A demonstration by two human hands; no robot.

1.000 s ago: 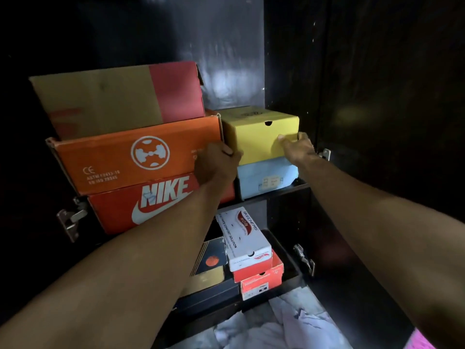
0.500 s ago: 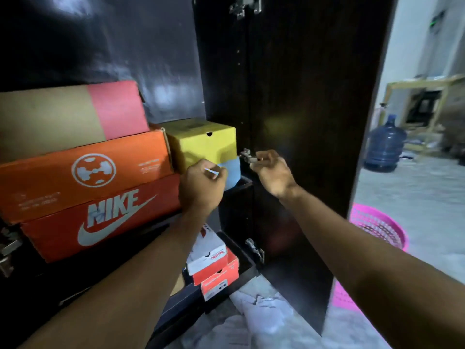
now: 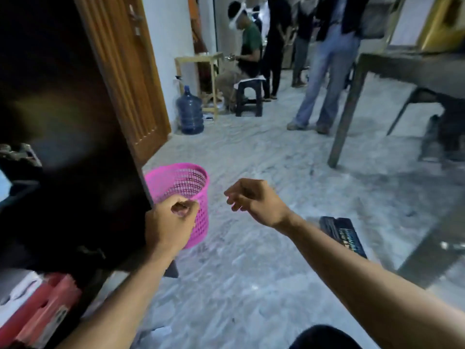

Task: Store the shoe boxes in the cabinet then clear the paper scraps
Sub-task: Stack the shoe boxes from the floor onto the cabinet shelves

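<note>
Behind left hand (image 3: 171, 222), pink basket (image 3: 186, 183) half hidden, blurred.

Dark flat box (image 3: 343, 235) on floor — print blurred, no legible text.

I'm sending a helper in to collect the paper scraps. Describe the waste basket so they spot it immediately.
Start at the dark cabinet door standing open on the left. Just past its outer edge, on the pale floor, stands the pink basket, with the left hand in front of it. It is round, perforated plastic, and the only bright pink thing nearby; the blue water bottle stands farther back.
</note>
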